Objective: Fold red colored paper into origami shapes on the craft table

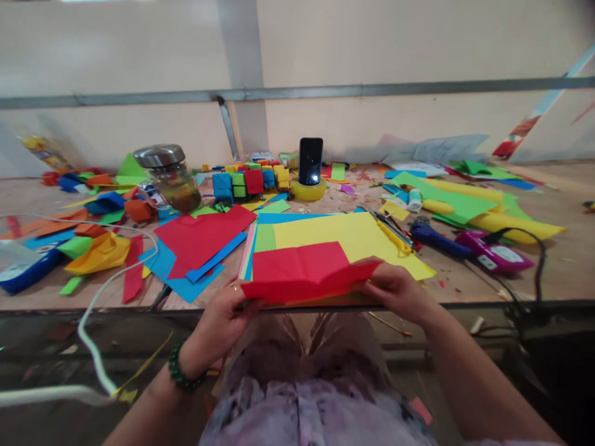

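Paper: a folded red sheet (302,272) is held at the near edge of the worktable (571,266), straight ahead of the person, its creased upper flap lying over a yellow sheet (357,238)
Left hand: the left hand (222,317) pinches the red paper's left corner, thumb on top and fingers curled beneath; a ring shows on one finger and a green bead bracelet (182,371) circles the wrist
Right hand: the right hand (396,290) grips the paper's right corner, fingers closed over its pointed end
Left of the work: a larger red sheet (204,235) crossed by a blue strip (217,255), with a metal-lidded glass jar (171,179) behind it
Centre back: a dark phone (310,160) stands upright in a roll of yellow tape (307,191), just beside a cluster of coloured paper cubes (245,179)
Right of the work: a purple glue gun (493,255) with a black cord lies well apart from the hands, a blue tool (437,240) beside it
Foreground: a white cable (93,337) loops off the table's left side
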`<move>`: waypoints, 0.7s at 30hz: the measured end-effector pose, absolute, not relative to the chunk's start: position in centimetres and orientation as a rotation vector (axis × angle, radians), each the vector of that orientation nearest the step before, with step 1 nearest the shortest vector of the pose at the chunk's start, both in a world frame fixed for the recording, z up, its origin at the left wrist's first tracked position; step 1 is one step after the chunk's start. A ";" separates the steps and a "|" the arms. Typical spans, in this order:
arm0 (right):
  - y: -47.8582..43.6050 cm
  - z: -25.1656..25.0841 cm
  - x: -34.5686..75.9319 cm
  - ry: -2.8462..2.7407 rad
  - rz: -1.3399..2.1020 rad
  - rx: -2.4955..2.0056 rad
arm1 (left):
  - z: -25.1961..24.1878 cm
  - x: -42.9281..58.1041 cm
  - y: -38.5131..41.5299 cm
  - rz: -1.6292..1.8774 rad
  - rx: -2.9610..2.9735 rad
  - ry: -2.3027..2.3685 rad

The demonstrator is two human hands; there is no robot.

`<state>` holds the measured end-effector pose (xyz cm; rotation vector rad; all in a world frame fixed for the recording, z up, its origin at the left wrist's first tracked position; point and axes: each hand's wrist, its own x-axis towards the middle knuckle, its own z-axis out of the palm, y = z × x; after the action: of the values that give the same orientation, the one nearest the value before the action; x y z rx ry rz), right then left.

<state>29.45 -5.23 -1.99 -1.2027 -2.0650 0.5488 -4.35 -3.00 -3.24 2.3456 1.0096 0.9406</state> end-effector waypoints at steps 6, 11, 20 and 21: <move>-4.3 -1.9 27.8 -1.811 0.388 -1.684 | -3.0 -2.7 -2.2 0.877 2.235 1.583; -2.8 -1.2 27.0 -1.676 0.485 -1.946 | -2.7 -2.1 -1.6 0.658 2.360 1.738; -1.0 -0.3 26.2 -1.706 0.630 -1.982 | -3.3 -2.6 -0.6 0.767 2.320 1.600; -1.0 -0.2 26.2 -1.701 0.626 -1.961 | -3.4 -2.7 -0.5 0.774 2.308 1.586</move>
<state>26.18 -0.99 -0.20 -1.9606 -1.7012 0.6258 -2.69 -0.49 -3.37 2.3081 1.5855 0.7741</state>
